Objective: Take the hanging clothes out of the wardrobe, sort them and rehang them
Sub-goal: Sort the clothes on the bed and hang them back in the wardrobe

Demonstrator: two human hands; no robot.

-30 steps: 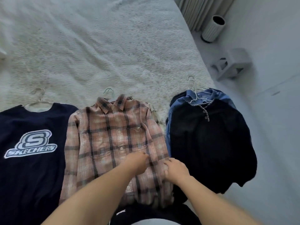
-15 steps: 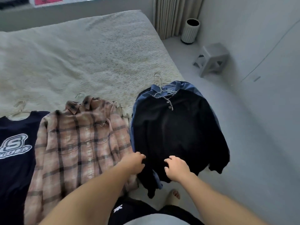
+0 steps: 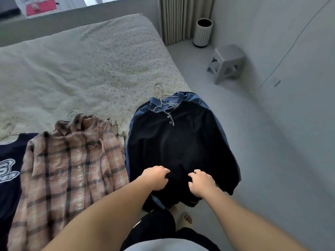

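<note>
A black button-neck top (image 3: 181,142) lies on its hanger over a blue shirt (image 3: 188,97) at the bed's right edge, its lower part hanging off the side. My left hand (image 3: 155,179) and my right hand (image 3: 201,184) rest side by side on its lower front. The fingers are curled with their tips on the fabric, and I cannot see whether they pinch it. Left of it lies a pink plaid shirt (image 3: 72,165) on a hanger. A navy logo sweatshirt (image 3: 9,163) lies at the left edge, partly cut off.
The clothes lie on a cream-covered bed (image 3: 81,66). On the grey floor to the right stand a small grey stool (image 3: 226,62) and a white ribbed bin (image 3: 202,32) by the curtain. A white wall or door panel (image 3: 299,87) runs along the right.
Both hands have moved right, from the plaid shirt's lower front onto the black top. My view has swung right and up, and the sweatshirt has slid mostly out of frame.
</note>
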